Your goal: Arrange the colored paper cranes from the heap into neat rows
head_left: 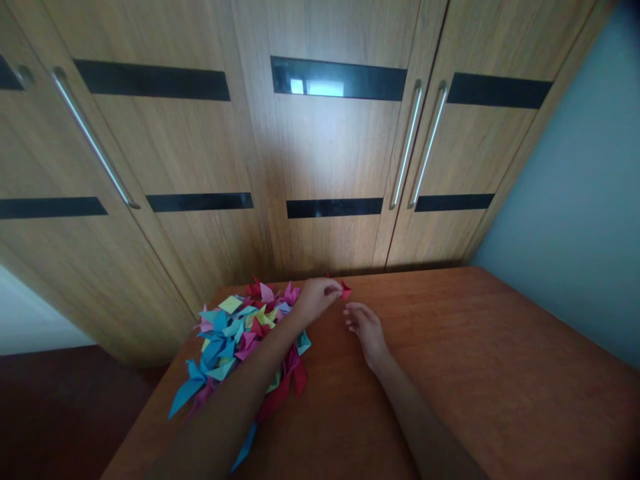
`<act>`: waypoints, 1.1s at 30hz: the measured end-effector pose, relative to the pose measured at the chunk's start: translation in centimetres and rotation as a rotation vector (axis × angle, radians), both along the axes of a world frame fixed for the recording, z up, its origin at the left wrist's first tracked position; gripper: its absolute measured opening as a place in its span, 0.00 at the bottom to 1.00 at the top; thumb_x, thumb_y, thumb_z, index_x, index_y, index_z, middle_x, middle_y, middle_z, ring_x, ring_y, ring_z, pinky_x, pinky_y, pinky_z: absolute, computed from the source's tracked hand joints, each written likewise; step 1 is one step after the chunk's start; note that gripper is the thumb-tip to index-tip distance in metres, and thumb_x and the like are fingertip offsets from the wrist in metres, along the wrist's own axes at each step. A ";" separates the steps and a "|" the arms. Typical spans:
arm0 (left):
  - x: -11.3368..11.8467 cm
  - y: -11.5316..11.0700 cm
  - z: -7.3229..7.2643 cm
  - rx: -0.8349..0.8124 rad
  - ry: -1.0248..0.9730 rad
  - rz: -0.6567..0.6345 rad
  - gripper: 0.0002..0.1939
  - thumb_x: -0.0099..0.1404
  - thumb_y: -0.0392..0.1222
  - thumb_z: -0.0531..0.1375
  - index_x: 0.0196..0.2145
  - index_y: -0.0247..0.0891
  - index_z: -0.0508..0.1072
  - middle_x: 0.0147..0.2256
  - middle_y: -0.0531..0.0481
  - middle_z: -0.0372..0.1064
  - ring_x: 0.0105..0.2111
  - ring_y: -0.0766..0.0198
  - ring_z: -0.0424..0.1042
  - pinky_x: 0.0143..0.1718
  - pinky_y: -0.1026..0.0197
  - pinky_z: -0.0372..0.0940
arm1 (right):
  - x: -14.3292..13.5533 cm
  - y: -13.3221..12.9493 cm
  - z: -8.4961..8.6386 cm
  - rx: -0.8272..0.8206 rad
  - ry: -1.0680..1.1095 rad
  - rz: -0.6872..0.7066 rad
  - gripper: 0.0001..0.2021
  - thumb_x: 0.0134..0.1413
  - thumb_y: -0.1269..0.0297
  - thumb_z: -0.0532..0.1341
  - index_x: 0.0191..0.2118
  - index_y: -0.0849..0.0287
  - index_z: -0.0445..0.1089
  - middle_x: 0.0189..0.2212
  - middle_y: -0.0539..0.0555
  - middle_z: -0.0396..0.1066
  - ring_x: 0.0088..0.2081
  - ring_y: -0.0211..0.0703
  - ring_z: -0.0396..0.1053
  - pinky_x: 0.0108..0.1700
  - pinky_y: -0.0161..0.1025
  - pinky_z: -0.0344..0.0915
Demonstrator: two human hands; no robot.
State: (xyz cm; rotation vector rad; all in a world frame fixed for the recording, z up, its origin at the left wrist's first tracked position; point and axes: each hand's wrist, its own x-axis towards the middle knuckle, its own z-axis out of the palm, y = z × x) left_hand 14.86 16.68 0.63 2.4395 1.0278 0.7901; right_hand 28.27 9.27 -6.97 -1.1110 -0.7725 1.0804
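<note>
Small folded-paper pieces, among them origami cranes, lie heaped as a colourful pile [235, 340] on the left part of the table. My left hand [318, 298] reaches over the pile's right side, its thumb and fingers pinched on a small red origami piece [345, 291]. Just below and to the right of that piece is my right hand [367, 328], fingers loosely curved and apart, with nothing visible in them. Part of the pile is hidden behind my left forearm. A tiny red tip shows behind my left hand; what it belongs to I cannot tell.
The reddish-brown wooden table [470, 373] meets a tall wooden wardrobe [325, 153] with metal handles [407, 143] and dark strips. A pale blue wall [575, 220] stands at the right. Beyond the table's left edge is a dark floor [60, 407].
</note>
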 end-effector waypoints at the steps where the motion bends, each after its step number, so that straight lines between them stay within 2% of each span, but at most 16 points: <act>1: 0.5 0.9 0.1 0.025 0.015 0.015 0.07 0.62 0.36 0.58 0.35 0.38 0.77 0.33 0.50 0.75 0.34 0.64 0.70 0.39 0.64 0.63 | -0.2 0.0 -0.1 0.010 -0.061 0.005 0.13 0.47 0.54 0.59 0.34 0.58 0.71 0.31 0.52 0.72 0.25 0.35 0.65 0.26 0.31 0.61; 5: 2.5 4.0 0.0 0.113 0.088 0.059 0.08 0.61 0.34 0.57 0.32 0.39 0.77 0.33 0.49 0.72 0.35 0.62 0.69 0.41 0.62 0.61 | -1.0 0.2 -0.9 0.070 -0.242 0.052 0.13 0.49 0.54 0.57 0.33 0.58 0.70 0.28 0.50 0.71 0.24 0.35 0.64 0.25 0.32 0.61; 10: 4.1 5.8 -1.4 0.161 0.191 0.088 0.10 0.60 0.33 0.56 0.29 0.39 0.78 0.33 0.47 0.70 0.37 0.61 0.68 0.42 0.61 0.61 | -1.2 0.4 -1.6 0.127 -0.412 0.084 0.10 0.52 0.58 0.56 0.33 0.57 0.70 0.28 0.51 0.71 0.28 0.38 0.67 0.29 0.33 0.63; 14: 4.2 6.1 -2.6 0.171 0.265 0.108 0.10 0.59 0.32 0.56 0.29 0.39 0.78 0.33 0.46 0.69 0.38 0.60 0.68 0.42 0.61 0.61 | -1.3 0.3 -1.5 0.142 -0.480 0.086 0.09 0.53 0.61 0.55 0.33 0.57 0.70 0.28 0.50 0.71 0.31 0.39 0.69 0.32 0.34 0.64; 18: 3.9 6.0 -3.1 0.180 0.315 0.117 0.10 0.59 0.32 0.56 0.28 0.38 0.77 0.33 0.46 0.68 0.39 0.60 0.67 0.42 0.61 0.61 | -1.4 0.2 -1.2 0.130 -0.528 0.085 0.08 0.52 0.64 0.54 0.32 0.57 0.70 0.27 0.50 0.72 0.30 0.39 0.69 0.33 0.35 0.65; 27: 4.2 5.7 -3.5 0.190 0.354 0.123 0.08 0.60 0.34 0.57 0.29 0.39 0.77 0.33 0.47 0.67 0.39 0.60 0.66 0.42 0.62 0.61 | -1.5 0.0 -1.0 0.137 -0.573 0.082 0.09 0.51 0.67 0.53 0.32 0.57 0.71 0.27 0.49 0.72 0.29 0.38 0.68 0.34 0.34 0.64; 33: 3.6 5.6 -2.8 0.203 0.338 0.156 0.07 0.61 0.39 0.59 0.37 0.40 0.76 0.37 0.48 0.68 0.41 0.60 0.67 0.45 0.61 0.61 | -1.5 0.1 -1.1 0.138 -0.565 0.080 0.09 0.52 0.66 0.53 0.32 0.57 0.71 0.27 0.49 0.72 0.29 0.38 0.68 0.33 0.34 0.64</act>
